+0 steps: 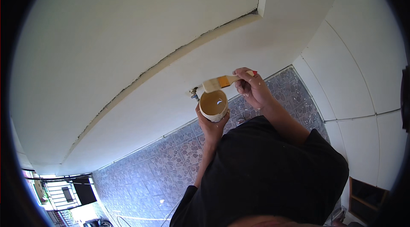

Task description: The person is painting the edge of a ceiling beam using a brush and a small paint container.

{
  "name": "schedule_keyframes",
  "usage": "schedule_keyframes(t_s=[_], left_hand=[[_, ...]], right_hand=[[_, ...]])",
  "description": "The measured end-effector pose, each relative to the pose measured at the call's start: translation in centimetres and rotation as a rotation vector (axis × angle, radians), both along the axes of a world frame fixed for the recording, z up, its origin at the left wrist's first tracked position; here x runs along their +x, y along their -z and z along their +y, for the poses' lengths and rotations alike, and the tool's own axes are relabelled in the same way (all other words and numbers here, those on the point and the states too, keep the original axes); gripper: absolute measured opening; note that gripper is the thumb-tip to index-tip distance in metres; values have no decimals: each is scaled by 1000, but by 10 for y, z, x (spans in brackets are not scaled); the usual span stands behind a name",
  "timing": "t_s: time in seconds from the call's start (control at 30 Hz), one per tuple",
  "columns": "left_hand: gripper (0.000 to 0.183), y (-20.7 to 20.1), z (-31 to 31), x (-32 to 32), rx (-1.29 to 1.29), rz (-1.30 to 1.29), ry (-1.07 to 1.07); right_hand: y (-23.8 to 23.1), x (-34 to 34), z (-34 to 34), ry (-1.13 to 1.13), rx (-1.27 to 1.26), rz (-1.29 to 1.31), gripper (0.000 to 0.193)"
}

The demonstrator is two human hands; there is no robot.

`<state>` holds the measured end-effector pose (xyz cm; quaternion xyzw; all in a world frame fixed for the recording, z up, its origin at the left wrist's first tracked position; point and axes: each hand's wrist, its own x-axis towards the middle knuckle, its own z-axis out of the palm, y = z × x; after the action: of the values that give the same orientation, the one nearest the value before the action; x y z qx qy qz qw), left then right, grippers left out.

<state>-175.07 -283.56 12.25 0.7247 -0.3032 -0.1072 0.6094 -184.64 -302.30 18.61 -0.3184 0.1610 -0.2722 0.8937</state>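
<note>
My left hand [210, 127] is wrapped round a round paint pot [215, 116] with cream paint inside and smears down its outer wall. In my right hand [253, 88] is a flat paintbrush [224, 82], gripped by its pale, red-tipped handle. Cream paint coats the bristles, which sit just above the pot's far rim; whether they touch it I cannot tell. Paint spots mark the fingers of my right hand. Ahead of both hands stands a cream wall [166, 92], with a small tap [194, 93] on it just beyond the pot.
A ledge with a dark, rough crack [171, 54] runs along the wall. White panels [341, 77] rise at the right, above a wooden frame [367, 199]. The stone-patterned tile floor [149, 176] carries pale specks. A barred gate [62, 195] stands at the far left.
</note>
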Motion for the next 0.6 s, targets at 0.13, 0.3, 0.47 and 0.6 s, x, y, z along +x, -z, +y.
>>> schedule_keyframes(t_s=[0.13, 0.3, 0.47, 0.6], left_hand=[[86, 0, -8, -1, 16, -7, -48], [87, -1, 14, 8, 81, 10, -110], [89, -2, 40, 17, 127, 73, -194], [86, 0, 67, 26, 171, 82, -216]], right_hand=[[-1, 19, -31, 90, -64, -48, 24], [-22, 52, -42, 437, -346, 60, 25], [-7, 83, -29, 802, -978, 162, 25], [15, 110, -17, 958, -1344, 244, 28]])
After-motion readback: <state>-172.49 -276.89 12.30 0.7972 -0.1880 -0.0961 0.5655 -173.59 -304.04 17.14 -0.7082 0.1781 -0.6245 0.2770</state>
